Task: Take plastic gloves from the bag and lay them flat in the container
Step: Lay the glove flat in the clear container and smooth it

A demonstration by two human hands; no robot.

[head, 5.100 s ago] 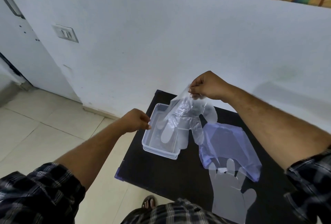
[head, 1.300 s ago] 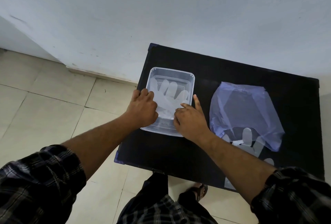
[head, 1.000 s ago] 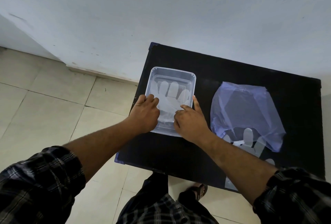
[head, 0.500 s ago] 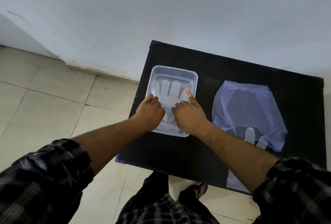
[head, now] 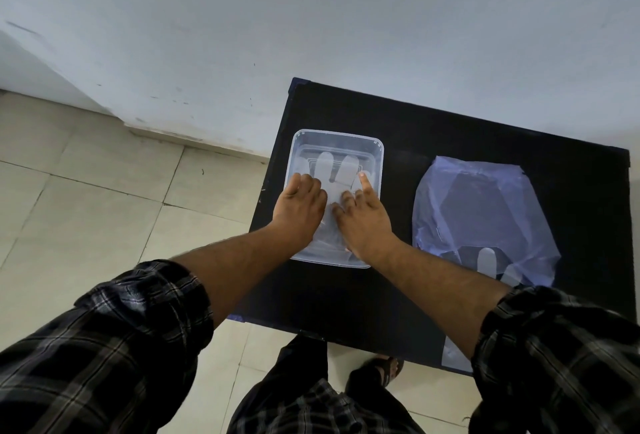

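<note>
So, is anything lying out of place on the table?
One thing: a plastic glove hangs past the table near edge, half out of the bag. The glove in the container lies flat.

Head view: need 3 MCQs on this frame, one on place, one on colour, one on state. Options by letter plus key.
1. Where does the clear container sit on the black table?
A. left part, beside the bag
B. far right corner
C. on the floor

2. What colour is the bag?
A. red
B. translucent bluish-purple
C. opaque green

3. What is the state of the glove in the container?
A. hanging in the air
B. balled up outside it
C. lying in it, pressed under both hands

Key: 1 A, the bag lies to its right; 2 B, the dark table shows through its tint; 3 C, left hand and right hand rest on it, its fingers spread flat.
</note>
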